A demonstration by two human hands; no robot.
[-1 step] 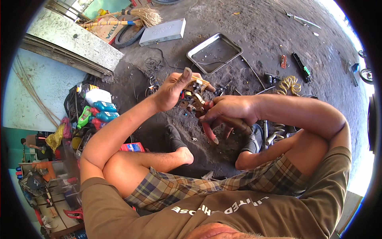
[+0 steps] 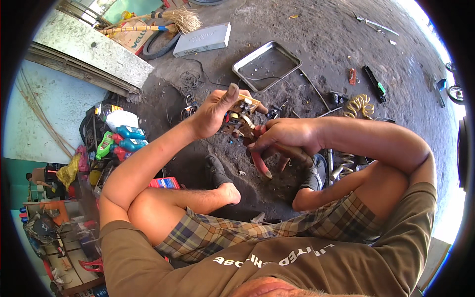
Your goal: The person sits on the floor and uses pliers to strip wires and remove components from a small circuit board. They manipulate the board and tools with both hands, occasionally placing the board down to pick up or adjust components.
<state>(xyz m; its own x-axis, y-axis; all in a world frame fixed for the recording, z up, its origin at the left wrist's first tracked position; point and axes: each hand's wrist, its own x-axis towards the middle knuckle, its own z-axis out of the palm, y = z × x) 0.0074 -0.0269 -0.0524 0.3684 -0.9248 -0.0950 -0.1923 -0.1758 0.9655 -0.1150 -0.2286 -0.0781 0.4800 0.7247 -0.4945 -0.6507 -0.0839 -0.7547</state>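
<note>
Above the ground between my feet, my left hand (image 2: 213, 113) grips a small tan circuit board (image 2: 248, 102) by its edge, thumb raised. Small electronic parts and short wires crowd the board's lower side. My right hand (image 2: 292, 134) is closed around red-handled pliers (image 2: 257, 162), with one handle slanting down below the fingers. The pliers' jaws are at the parts beside the board; fingers and clutter partly hide them, so I cannot tell what they grip.
A metal tray (image 2: 267, 45) lies ahead, a silver-grey box (image 2: 203, 39) to its left. Coiled yellow hose (image 2: 359, 106) and rods lie right. Bottles (image 2: 131, 132) crowd the left side, near a red box (image 2: 165, 183). A cable (image 2: 203, 69) crosses the dirt floor.
</note>
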